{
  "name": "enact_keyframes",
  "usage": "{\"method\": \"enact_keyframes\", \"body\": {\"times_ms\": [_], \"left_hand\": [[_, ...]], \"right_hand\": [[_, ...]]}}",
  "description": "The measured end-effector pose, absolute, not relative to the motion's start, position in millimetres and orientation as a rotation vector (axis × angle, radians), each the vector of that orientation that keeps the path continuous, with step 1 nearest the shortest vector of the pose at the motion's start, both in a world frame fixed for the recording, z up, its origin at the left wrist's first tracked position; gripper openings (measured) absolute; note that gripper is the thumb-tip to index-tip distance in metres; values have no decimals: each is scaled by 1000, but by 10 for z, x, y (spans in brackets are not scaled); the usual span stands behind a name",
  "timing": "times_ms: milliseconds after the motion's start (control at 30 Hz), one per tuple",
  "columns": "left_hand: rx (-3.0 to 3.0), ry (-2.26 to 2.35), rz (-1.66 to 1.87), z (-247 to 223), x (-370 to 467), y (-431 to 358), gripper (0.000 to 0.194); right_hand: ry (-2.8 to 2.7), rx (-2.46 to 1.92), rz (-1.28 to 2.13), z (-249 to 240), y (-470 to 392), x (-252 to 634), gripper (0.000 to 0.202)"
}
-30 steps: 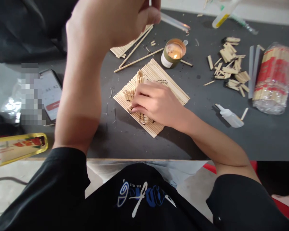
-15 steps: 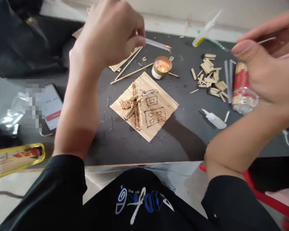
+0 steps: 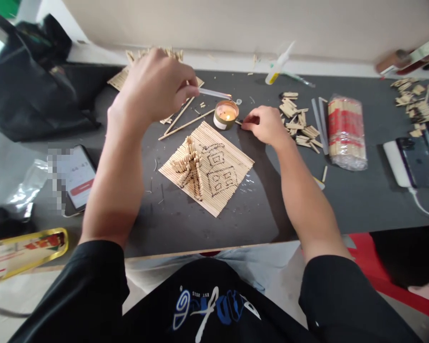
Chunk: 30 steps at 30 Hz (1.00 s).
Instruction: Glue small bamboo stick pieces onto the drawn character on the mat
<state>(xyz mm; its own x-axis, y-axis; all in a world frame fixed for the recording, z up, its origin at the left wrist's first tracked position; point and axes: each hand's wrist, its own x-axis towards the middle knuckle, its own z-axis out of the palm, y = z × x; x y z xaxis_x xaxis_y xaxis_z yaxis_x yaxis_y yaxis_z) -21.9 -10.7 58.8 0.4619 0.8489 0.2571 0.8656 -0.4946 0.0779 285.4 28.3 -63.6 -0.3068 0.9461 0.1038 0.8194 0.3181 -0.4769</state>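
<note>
1. Currently, the left hand (image 3: pixel 157 90), upper left of centre, pinches a clear glue stick (image 3: pixel 214 93) between its fingers; the stick's far end glows orange just above the back rim of the lit candle (image 3: pixel 219 121).
2. The right hand (image 3: pixel 263 125) reaches in from the right, its fingers drawn together at the end of a short stick (image 3: pixel 238 122) beside the candle. Whether they grip it, I cannot tell.
3. Heating looks like the step in hand. It would go best with the glue tip kept close over the flame – not pushed into the wax – and slowly turned so it softens evenly.
4. The right fingers are near the candle too, so the short stick is best drawn straight out to the right, without nudging the tin.
5. The stick mat (image 3: pixel 238 155) lies on the worktop (image 3: pixel 200 233) at mid-frame, with small raised sticks (image 3: pixel 193 166) on its left half and dark drawn lines on its right. A soft tip may drip – better to carry it across level, clear of those raised pieces.
</note>
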Motion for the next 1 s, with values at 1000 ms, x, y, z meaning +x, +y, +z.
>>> {"method": "enact_keyframes", "body": {"times_ms": [1000], "left_hand": [[-2717,-1752,-29,378,-76,-64,59]], "right_hand": [[-1137,-986,670,-1309,657,2694,70]]}}
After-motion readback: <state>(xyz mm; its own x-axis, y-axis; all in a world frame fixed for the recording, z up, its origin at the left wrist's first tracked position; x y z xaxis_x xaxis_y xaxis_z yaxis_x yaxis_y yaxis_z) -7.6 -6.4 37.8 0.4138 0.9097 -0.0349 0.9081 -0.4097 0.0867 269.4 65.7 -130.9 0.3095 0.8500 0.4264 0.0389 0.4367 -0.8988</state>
